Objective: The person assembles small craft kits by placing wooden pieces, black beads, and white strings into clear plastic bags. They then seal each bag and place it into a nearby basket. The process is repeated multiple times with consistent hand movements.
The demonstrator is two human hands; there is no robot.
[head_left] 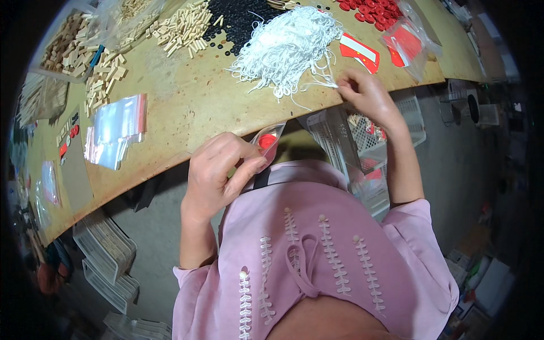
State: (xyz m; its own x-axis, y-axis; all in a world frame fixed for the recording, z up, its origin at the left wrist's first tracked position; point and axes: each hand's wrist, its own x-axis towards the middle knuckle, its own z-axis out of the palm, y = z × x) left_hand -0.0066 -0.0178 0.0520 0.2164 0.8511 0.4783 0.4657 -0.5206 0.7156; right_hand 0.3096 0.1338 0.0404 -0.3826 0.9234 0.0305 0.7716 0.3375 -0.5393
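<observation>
My left hand [221, 170] pinches a small clear plastic bag [272, 136] just off the table's front edge. Inside the bag a round red piece [267, 141] shows through. To the right, my right hand [362, 93] is closed at the table edge, its fingertips pinching the end of white string [323, 83]. That string trails from a big tangled heap of white string [289, 45] on the table. Red paper flags [359, 52] lie just beyond my right hand.
Along the back of the wooden table [181, 130] lie wooden sticks [187, 27], black discs [232, 20] and red discs [374, 10]. A stack of clear zip bags [116, 127] sits at left, near wooden blocks [105, 82]. White plastic baskets [411, 122] stand below the right edge.
</observation>
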